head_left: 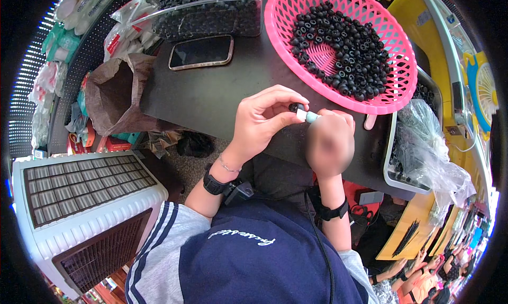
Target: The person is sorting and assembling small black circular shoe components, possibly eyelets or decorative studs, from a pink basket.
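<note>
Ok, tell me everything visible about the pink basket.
The pink basket is rounded, apparently plastic, with openwork lattice sides and a solid-looking rim. It stands upright, apparently on the dark table, beyond the right hand; whether they touch is unclear. Many small black pieces, several showing hollow ends, cover most of its bottom, leaving a ribbed patch bare.

Speckled grey floor [191,169] shows between a dark table [211,87] and 1 white grilled appliance [98,203].
</note>
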A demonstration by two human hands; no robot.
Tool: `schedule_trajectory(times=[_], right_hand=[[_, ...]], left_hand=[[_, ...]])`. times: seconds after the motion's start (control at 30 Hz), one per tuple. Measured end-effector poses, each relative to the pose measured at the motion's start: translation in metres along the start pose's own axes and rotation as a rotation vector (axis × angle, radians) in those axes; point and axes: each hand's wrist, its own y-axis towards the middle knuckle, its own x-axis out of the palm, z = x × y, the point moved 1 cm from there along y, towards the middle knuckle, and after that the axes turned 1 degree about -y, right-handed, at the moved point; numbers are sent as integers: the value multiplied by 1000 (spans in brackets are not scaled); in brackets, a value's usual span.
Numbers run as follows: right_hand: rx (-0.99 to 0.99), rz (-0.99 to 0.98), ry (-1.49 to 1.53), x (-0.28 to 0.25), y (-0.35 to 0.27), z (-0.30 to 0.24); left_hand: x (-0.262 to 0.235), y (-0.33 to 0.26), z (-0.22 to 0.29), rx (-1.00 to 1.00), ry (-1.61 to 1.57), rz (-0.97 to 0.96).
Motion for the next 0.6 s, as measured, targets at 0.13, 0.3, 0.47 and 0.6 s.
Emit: schedule_trajectory(times=[0.13,0.3,0.47,0.6], right_hand=[[1,10,-10,0,0,0],[-4,7,-18,0,1,-1],[-3,15,-41,0,0,1],[87,87,51,1,-9,6]], left_hand=[[-2,0,-2,17,44,-12],[-1,-1,-2,21,46,-4],[5,-2,3,-35,7,31],[5,-2,-1,-158,-160,-15]])
